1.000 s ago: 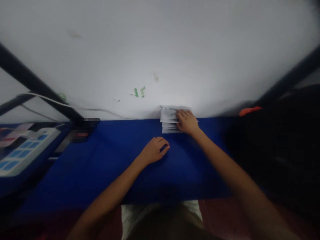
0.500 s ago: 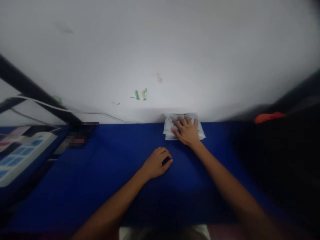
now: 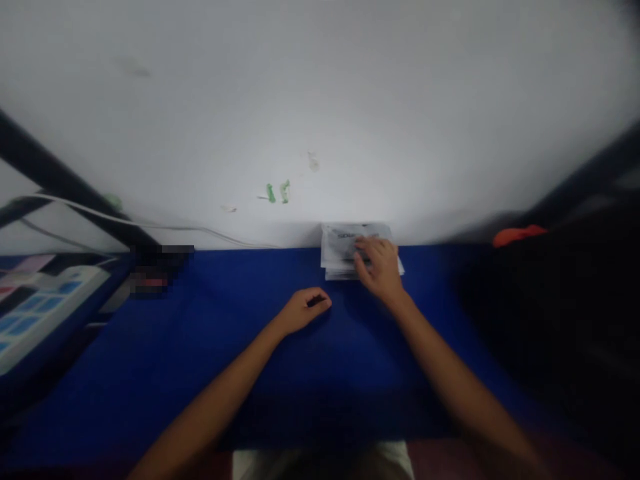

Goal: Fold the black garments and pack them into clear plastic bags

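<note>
A stack of white plastic packets (image 3: 337, 248) with dark print lies on the blue table (image 3: 225, 347), up against the white wall. Over the right part of the stack is my right hand (image 3: 381, 265), its fingers apart and bent, with nothing seen in its grasp. My left hand (image 3: 304, 310) rests on the blue surface, nearer to me and left of the stack. Its fingers are curled, with a gap between thumb and forefinger, and nothing shows in it.
At the left stands a pale case with blue panels (image 3: 37, 310). A white cable (image 3: 200, 229) runs along the wall. An orange item (image 3: 517, 235) lies at the right beside a large dark area. Green marks (image 3: 285, 191) show on the wall.
My right hand has drawn back a little from the stack and its fingers have bent, showing more of the print. My left hand has moved slightly left and away from me.
</note>
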